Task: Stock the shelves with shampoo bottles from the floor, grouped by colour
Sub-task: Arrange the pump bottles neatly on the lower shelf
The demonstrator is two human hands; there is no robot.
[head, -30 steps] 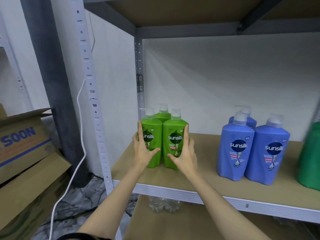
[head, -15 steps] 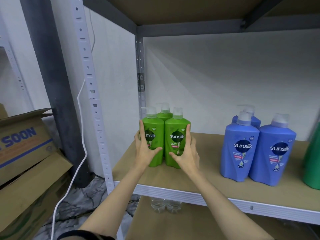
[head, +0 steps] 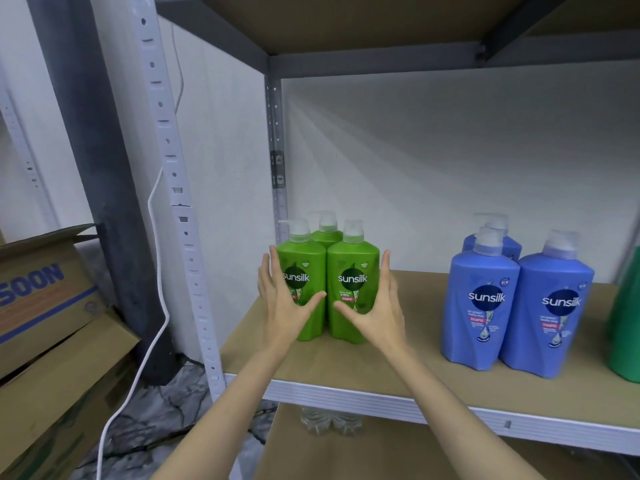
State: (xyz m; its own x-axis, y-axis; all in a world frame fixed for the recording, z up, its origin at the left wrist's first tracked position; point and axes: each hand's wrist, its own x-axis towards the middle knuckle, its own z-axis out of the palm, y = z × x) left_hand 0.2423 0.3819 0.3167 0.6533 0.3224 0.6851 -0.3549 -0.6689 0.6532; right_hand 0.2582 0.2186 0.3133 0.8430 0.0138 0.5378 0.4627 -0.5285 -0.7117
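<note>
Three green Sunsilk shampoo bottles stand together at the left end of the shelf (head: 398, 362): a left front one (head: 306, 261), a right front one (head: 353, 268) and one behind (head: 327, 233). My left hand (head: 284, 310) hovers at the left front bottle's side, fingers spread, thumb across its front. My right hand (head: 379, 310) mirrors it at the right front bottle. Neither hand clasps a bottle. Three blue Sunsilk bottles (head: 481, 306) stand grouped farther right.
A darker green bottle (head: 627, 323) shows at the right edge. Stacked cardboard boxes (head: 41, 292) sit on the floor at left, beside a white cable (head: 156, 271) and the perforated shelf post (head: 180, 202). Clear bottles (head: 329, 420) stand on the lower shelf.
Both hands were pressed around the two front green bottles; now their fingers have spread and eased off the sides. The bottles stay where they stood.
</note>
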